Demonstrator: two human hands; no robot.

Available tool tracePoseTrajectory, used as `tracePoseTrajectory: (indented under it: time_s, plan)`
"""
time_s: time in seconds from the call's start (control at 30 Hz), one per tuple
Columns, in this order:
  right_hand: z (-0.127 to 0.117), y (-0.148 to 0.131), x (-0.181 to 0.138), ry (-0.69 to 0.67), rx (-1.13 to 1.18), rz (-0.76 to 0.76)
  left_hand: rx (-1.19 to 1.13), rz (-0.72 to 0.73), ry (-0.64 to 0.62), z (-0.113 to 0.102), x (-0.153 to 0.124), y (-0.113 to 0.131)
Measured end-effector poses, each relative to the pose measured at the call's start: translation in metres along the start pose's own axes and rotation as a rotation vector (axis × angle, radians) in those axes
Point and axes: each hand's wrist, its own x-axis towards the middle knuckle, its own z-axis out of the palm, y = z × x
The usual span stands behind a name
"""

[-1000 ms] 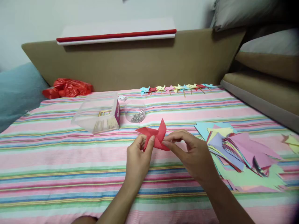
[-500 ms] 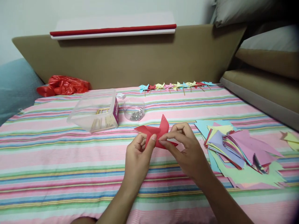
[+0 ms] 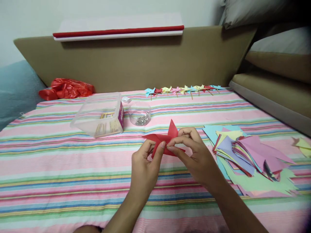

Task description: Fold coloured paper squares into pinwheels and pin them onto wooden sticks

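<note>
A red paper pinwheel [image 3: 172, 130] with pointed, folded blades is held up above the striped cloth. My left hand [image 3: 148, 158] grips it from the left, thumb pressed on the front near the middle. At the pinwheel's centre my right hand [image 3: 191, 150] has thumb and forefinger pinched together, touching the paper. Whatever tiny thing lies between those fingertips is too small to make out. Beyond the hands stands a clear round tub [image 3: 139, 113] holding small silver metal pieces [image 3: 143, 119].
A clear plastic box [image 3: 84, 119] with thin wooden sticks stands at the left. On the right lies a pile of coloured paper cutouts [image 3: 261, 152]. Several finished pinwheels [image 3: 176, 90] line the back. A red plastic bag [image 3: 70, 88] and a small white box [image 3: 126, 99] are behind.
The pinwheel has tilted a little and shifted slightly right with my left hand. My left thumb has come closer to my right fingertips.
</note>
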Motion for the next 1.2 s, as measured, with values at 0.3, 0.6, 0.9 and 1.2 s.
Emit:
tracePoseTrajectory:
  time_s: [0.3, 0.6, 0.9, 1.2]
  plan:
    - [-0.006, -0.002, 0.0, -0.031, 0.067, 0.107, 0.208, 0.24, 0.039, -0.002, -0.001, 0.004]
    - [-0.009, 0.0, 0.002, -0.122, 0.273, 0.273, 0.194, 0.237, 0.01, -0.002, -0.002, 0.007]
    - [0.003, 0.003, -0.001, -0.022, 0.688, 0.39, 0.061, 0.082, -0.033, -0.001, -0.001, 0.003]
    - [0.0, -0.002, -0.001, -0.199, 0.723, 0.405, -0.006, 0.048, -0.095, -0.002, -0.002, 0.003]
